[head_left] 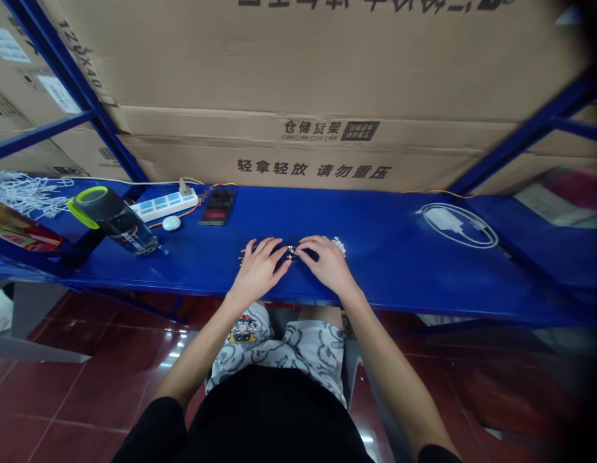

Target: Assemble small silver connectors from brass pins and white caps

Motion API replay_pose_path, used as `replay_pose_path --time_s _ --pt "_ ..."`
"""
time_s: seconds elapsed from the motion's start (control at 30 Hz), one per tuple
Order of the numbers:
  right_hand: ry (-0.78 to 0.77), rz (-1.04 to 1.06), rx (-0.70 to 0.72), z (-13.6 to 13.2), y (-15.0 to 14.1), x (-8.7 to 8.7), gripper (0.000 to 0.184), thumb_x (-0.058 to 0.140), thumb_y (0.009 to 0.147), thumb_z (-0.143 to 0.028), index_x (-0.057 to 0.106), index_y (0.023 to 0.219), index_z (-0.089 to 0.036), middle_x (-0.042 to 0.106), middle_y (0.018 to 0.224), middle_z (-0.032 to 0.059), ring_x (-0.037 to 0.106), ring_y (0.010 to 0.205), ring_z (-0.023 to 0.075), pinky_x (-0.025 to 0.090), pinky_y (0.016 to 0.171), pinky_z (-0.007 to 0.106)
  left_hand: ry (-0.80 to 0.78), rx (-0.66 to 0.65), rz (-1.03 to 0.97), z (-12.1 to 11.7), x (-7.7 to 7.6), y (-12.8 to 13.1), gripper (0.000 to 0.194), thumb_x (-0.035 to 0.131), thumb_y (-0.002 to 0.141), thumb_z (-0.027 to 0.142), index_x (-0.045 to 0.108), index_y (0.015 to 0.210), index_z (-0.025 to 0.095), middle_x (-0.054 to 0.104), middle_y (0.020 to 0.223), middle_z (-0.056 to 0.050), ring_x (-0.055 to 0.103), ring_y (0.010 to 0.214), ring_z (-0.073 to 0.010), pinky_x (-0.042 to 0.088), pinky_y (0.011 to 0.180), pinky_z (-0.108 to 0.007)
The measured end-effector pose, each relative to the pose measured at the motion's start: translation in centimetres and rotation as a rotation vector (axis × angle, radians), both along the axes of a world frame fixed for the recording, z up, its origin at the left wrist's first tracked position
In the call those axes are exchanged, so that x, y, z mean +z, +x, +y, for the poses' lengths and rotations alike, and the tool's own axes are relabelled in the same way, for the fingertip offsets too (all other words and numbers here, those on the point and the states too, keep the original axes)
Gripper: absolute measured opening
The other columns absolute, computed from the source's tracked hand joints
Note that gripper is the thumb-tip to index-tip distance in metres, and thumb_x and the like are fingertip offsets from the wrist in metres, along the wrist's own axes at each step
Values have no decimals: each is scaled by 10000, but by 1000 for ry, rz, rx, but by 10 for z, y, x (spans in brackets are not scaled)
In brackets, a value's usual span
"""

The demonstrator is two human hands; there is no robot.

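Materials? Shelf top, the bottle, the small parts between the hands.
The shelf top looks like painted or powder-coated steel: smooth, glossy blue with a broad sheen. The bottle seems clear glass or plastic, its see-through body glossy; which one is unclear. The small parts glint like metal, but are too small to tell.

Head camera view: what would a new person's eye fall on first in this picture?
Large cardboard cartons fill the top of the view, behind a blue steel shelf. At the shelf's middle, the left hand and right hand meet over small metal parts. A bottle with a green lid stands towards the left.
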State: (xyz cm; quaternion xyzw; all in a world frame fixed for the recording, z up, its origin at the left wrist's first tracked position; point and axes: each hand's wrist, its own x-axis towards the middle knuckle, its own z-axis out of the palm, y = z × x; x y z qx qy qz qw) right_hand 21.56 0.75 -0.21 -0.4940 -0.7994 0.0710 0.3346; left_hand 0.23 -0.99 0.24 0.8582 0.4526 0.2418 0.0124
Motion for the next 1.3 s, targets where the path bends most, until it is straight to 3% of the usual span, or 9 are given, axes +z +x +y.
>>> replay_pose_path --time_s 0.73,1.3 --pt "-93 -42 9 12 -5 1 159 619 970 -292 757 902 -252 755 1155 52 660 1040 270 491 956 484 -33 -48 -27 2 1 -1 305 513 1063 362 667 1296 237 615 1430 -79 520 1362 -265 324 1166 -518" --pt "-29 52 7 2 -2 0 143 593 985 -284 723 955 -231 750 1113 76 664 1034 270 499 961 455 23 -52 -138 4 0 -2 167 586 1030 245 750 1057 258 704 1277 -31 606 1242 -224 361 1117 -473"
